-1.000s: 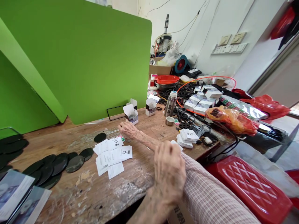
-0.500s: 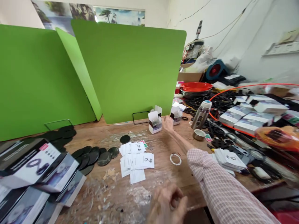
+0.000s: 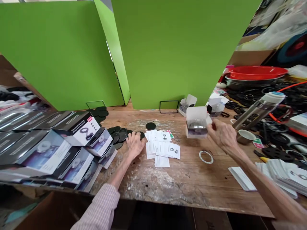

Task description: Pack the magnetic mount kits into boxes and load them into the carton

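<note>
My right hand (image 3: 223, 134) grips the right side of a small open box (image 3: 196, 131), whose white flap stands up and whose inside looks dark and shiny. The box appears raised a little off the table and tilted towards me. On the left, my left hand (image 3: 135, 143) reaches down with fingers apart onto the flat black discs (image 3: 122, 135), touching those at the right end of the row. One more black disc (image 3: 151, 126) lies alone behind a spread of white printed leaflets (image 3: 161, 148). A pale ring (image 3: 206, 157) rests nearer the right hand.
Stacked product boxes (image 3: 45, 150) fill the left side. Two open boxes, one (image 3: 187, 104) by the green partition (image 3: 172, 57) and another (image 3: 217, 103) further right, stand behind. A steel flask (image 3: 260, 110), its cup (image 3: 246, 136) and leaflet piles (image 3: 285, 174) lie at right.
My right hand has brought one open box from the partition towards me. My left hand has moved from the table's front edge leftward to the black discs. The view has turned down and left.
</note>
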A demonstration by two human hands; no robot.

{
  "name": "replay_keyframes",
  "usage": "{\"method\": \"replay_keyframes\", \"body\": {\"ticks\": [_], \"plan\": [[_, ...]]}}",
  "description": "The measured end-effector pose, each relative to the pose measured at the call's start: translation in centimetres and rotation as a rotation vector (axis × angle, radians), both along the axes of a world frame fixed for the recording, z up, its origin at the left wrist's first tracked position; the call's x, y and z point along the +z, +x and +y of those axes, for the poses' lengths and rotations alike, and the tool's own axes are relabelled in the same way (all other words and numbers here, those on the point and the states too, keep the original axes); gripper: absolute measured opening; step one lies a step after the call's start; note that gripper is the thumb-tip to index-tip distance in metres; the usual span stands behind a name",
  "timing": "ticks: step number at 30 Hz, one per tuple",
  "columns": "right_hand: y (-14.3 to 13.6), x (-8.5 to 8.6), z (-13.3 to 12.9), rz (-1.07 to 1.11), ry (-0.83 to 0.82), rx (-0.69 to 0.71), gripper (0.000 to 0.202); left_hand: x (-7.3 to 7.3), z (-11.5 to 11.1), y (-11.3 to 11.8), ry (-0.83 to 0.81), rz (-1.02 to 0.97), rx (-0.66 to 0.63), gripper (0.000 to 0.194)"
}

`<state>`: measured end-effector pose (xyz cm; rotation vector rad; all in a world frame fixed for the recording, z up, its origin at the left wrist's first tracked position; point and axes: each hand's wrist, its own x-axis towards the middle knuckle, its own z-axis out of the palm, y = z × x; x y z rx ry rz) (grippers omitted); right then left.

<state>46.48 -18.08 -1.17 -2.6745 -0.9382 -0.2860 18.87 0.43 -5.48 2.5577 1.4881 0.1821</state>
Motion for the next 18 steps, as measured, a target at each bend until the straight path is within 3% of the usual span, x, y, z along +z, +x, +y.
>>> {"method": "replay_keyframes", "body": {"ticks": [6, 8, 10, 12, 15, 18], "plan": [[-10.7, -4.2, -6.6, 0.067, 0.186, 0.220, 0.024, -2.0, 3.6, 2.2, -0.038, 0.037, 0.016, 0.041], [-12.8, -5.1, -7.7, 0.146, 0.239, 0.253, 0.026, -2.4, 4.3, 2.3, -0.054, 0.051, 0.010, 0.044], [-12.8, -5.2, -8.0, 0.291, 0.257, 0.319, 0.030, -2.5, 5.0, 2.2, -0.070, 0.065, 0.002, 0.046], [-11.0, -5.0, -7.0, 0.448, 0.268, 0.389, 0.035, -2.4, 5.6, 2.0, -0.089, 0.075, -0.016, 0.047], [-7.3, -4.9, -3.2, 0.537, 0.281, 0.506, 0.028, -2.1, 6.3, 1.8, -0.118, 0.080, -0.054, 0.049], [-5.5, -5.3, 0.8, 0.538, 0.171, 0.771, 0.033, -1.7, 6.7, 1.5, -0.148, 0.075, -0.097, 0.053]]}}
